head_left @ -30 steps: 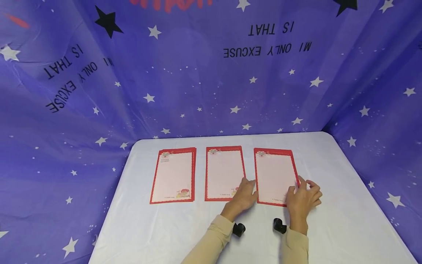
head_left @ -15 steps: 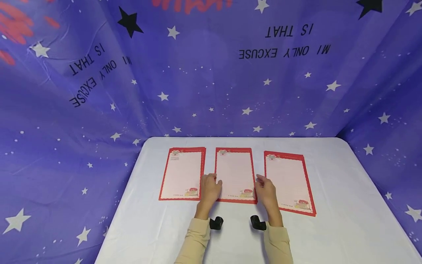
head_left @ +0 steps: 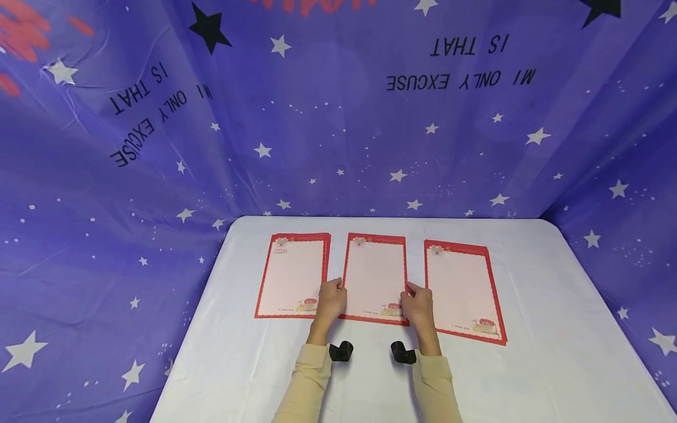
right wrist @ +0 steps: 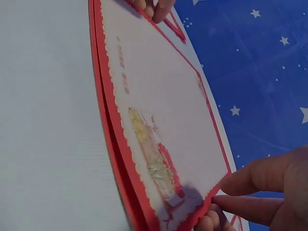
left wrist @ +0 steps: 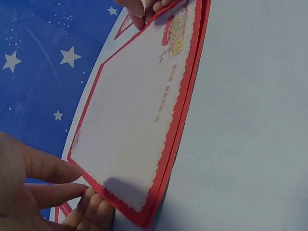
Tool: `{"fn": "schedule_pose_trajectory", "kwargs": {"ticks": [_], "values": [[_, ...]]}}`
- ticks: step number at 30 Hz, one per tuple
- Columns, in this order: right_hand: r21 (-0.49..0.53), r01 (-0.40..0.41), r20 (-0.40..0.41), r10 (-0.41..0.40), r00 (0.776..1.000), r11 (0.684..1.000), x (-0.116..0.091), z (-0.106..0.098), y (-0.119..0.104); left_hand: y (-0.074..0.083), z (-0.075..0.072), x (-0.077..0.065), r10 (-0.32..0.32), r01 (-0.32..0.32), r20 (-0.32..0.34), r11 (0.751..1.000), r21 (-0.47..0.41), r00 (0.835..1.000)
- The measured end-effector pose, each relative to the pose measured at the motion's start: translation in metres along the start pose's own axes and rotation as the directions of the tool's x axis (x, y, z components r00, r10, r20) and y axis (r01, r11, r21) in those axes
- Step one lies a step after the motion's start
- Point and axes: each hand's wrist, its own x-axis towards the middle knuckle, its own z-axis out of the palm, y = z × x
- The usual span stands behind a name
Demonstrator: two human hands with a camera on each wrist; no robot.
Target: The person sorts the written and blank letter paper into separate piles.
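Note:
Three small stacks of red-bordered paper sheets lie in a row in the head view: the left stack [head_left: 293, 276], the middle stack [head_left: 374, 276] and the right stack [head_left: 462, 291]. My left hand [head_left: 331, 301] pinches the left edge of the middle stack, and my right hand [head_left: 418, 304] pinches its right edge. In the left wrist view, curled fingers [left wrist: 94, 211] reach under the red border while the thumb side meets the top. A thin gap parts two layers of the middle stack [right wrist: 163, 96] along the near edge. Fingertips are partly hidden behind the paper.
A white-covered table [head_left: 550, 329] bears all the sheets. Behind and beside it hangs a purple-blue star-printed curtain [head_left: 370, 135]. Black wrist-worn pieces [head_left: 341, 351] stick out inward from both tan sleeves [head_left: 436, 385], over the table's near part.
My right hand has left the right stack's edge, and both hands have moved left to the middle stack. Over the last half second their fingers have closed on its side edges.

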Motion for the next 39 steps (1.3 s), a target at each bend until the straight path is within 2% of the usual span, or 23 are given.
{"fn": "schedule_pose_trajectory", "kwargs": {"ticks": [2, 5, 7, 10, 12, 14, 17, 21, 24, 28, 31, 34, 39], "values": [[-0.005, 0.027, -0.029, -0.027, 0.999, 1.000, 0.000, 0.002, 0.001, 0.002, 0.001, -0.002, 0.027, -0.027, -0.006, 0.999, 0.020, 1.000], [-0.058, 0.068, -0.054, -0.071, 0.996, 0.996, -0.003, 0.006, 0.002, 0.006, 0.003, -0.007, 0.116, -0.114, -0.013, 0.987, 0.115, 0.993], [-0.107, 0.074, -0.061, -0.081, 0.995, 0.991, -0.006, 0.009, 0.003, 0.009, 0.005, -0.011, 0.141, -0.139, 0.005, 0.974, 0.177, 0.990], [-0.159, 0.050, -0.056, -0.060, 0.997, 0.986, -0.011, 0.012, 0.003, 0.013, 0.009, -0.016, 0.137, -0.142, 0.039, 0.957, 0.252, 0.990], [-0.156, 0.046, -0.071, -0.058, 0.996, 0.987, -0.013, 0.013, 0.004, 0.015, 0.011, -0.016, 0.102, -0.113, 0.052, 0.957, 0.266, 0.993], [-0.144, 0.059, -0.090, -0.072, 0.993, 0.988, -0.013, 0.015, 0.004, 0.016, 0.013, -0.015, 0.098, -0.103, 0.034, 0.959, 0.264, 0.995], [-0.100, 0.089, -0.125, -0.102, 0.987, 0.991, -0.011, 0.013, 0.004, 0.016, 0.017, -0.013, 0.103, -0.098, -0.014, 0.975, 0.201, 0.995], [-0.039, 0.114, -0.174, -0.119, 0.978, 0.993, -0.009, 0.003, -0.002, 0.017, 0.022, -0.013, 0.121, -0.119, -0.041, 0.992, 0.038, 0.992], [-0.017, 0.109, -0.210, -0.110, 0.972, 0.994, -0.008, -0.010, -0.007, 0.022, 0.031, -0.015, 0.145, -0.148, -0.047, 0.987, -0.058, 0.988], [0.001, 0.040, -0.272, -0.038, 0.962, 0.999, -0.003, -0.039, -0.005, 0.038, 0.055, -0.021, 0.180, -0.187, -0.057, 0.969, -0.160, 0.982], [0.016, -0.028, -0.322, 0.032, 0.946, 0.999, -0.001, -0.064, 0.002, 0.053, 0.076, -0.028, 0.201, -0.199, -0.012, 0.956, -0.215, 0.980], [0.011, -0.080, -0.370, 0.079, 0.926, 0.997, 0.001, -0.088, 0.011, 0.064, 0.092, -0.036, 0.199, -0.177, 0.060, 0.950, -0.256, 0.978], [-0.018, -0.135, -0.432, 0.113, 0.895, 0.991, 0.003, -0.119, 0.024, 0.070, 0.114, -0.041, 0.192, -0.141, 0.154, 0.946, -0.291, 0.969]]}}
